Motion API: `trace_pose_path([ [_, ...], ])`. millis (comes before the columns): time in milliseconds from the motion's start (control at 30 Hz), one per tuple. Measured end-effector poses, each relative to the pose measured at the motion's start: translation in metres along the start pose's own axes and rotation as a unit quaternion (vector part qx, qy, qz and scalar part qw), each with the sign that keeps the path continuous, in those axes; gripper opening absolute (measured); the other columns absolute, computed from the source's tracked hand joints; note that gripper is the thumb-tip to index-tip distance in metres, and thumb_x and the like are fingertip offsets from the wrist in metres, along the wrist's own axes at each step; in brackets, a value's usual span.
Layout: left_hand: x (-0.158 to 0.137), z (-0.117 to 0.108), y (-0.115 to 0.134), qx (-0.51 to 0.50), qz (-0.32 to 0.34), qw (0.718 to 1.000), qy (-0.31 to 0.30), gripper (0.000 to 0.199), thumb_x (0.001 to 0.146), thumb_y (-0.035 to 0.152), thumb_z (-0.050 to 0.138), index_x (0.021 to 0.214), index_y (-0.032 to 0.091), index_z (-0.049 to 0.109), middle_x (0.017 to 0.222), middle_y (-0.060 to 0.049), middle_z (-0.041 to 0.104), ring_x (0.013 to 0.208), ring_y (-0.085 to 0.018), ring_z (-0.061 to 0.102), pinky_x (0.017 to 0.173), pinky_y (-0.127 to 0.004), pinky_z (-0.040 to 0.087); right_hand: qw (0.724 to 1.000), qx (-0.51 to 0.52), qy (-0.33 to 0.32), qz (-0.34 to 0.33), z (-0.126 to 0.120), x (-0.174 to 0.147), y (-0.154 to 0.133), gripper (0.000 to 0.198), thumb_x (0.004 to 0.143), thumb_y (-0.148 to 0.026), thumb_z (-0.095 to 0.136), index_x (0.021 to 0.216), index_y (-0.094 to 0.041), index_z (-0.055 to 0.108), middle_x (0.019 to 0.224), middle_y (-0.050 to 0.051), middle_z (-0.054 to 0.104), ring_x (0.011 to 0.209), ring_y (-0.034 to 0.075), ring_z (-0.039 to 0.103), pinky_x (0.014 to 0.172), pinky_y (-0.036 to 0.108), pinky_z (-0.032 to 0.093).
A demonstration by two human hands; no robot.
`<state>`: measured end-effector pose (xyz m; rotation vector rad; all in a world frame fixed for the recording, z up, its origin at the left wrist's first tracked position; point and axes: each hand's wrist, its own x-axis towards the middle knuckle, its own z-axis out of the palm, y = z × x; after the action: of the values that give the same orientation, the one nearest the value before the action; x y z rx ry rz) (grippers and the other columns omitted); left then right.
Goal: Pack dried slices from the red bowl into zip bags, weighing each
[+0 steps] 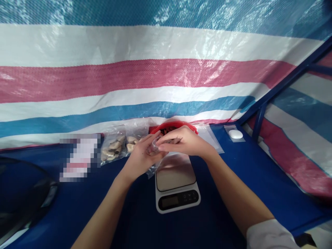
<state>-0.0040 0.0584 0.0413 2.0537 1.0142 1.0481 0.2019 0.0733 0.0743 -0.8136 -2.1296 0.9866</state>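
Over the far part of a white kitchen scale [176, 173], both hands meet around a clear plastic bag [153, 170]. My left hand [142, 155] is closed on the gathered bag, whose lower corner hangs beside the scale. My right hand [185, 140] has its fingertips pinched at the bag's upper part, touching my left fingers. What the bag contains is mostly hidden by the hands. Just behind them lies a red bag [193, 127] with dark reddish pieces inside, partly covered by my right hand.
Left of the hands lie a clear bag of pale, chunky pieces [111, 148] and a similar bag [131, 141]. A flat clear bag [214, 140] and a white oval object [235, 134] on clear plastic lie to the right. Striped sheeting [129, 76] hangs behind the blue table [233, 173].
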Motion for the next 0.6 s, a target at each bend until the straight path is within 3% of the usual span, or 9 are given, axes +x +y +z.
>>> trace_pose_path([
  [200,0.0,0.007,0.004,0.044,0.003,0.999,-0.007,0.051,0.084,0.034,0.075,0.131,0.019,0.063,0.121,-0.011,0.069,0.11,-0.029,0.065,0.095,-0.045,0.054,0.999,-0.048,0.008,-0.008,-0.002,0.0,0.0,0.013,0.089,-0.028,0.069,0.091,-0.022,0.08,0.083,-0.002,0.077,0.075,0.013,0.069,0.073,0.023,0.053],
  [400,-0.002,0.012,0.004,0.082,0.003,0.996,-0.017,0.049,0.086,0.038,0.072,0.131,0.02,0.064,0.113,-0.01,0.069,0.097,-0.026,0.065,0.092,-0.047,0.054,0.997,0.062,0.05,-0.003,-0.009,-0.008,0.011,0.018,0.086,-0.032,0.072,0.097,-0.02,0.079,0.093,0.003,0.078,0.084,0.018,0.073,0.075,0.029,0.057],
  [600,-0.009,0.019,0.005,0.087,0.0,0.996,-0.003,0.063,0.084,0.043,0.074,0.141,0.023,0.056,0.132,-0.012,0.063,0.119,-0.03,0.061,0.103,-0.05,0.052,0.981,0.147,0.12,0.043,-0.017,-0.03,0.02,0.025,0.078,-0.04,0.079,0.091,-0.019,0.079,0.089,0.004,0.078,0.082,0.019,0.072,0.078,0.033,0.059],
])
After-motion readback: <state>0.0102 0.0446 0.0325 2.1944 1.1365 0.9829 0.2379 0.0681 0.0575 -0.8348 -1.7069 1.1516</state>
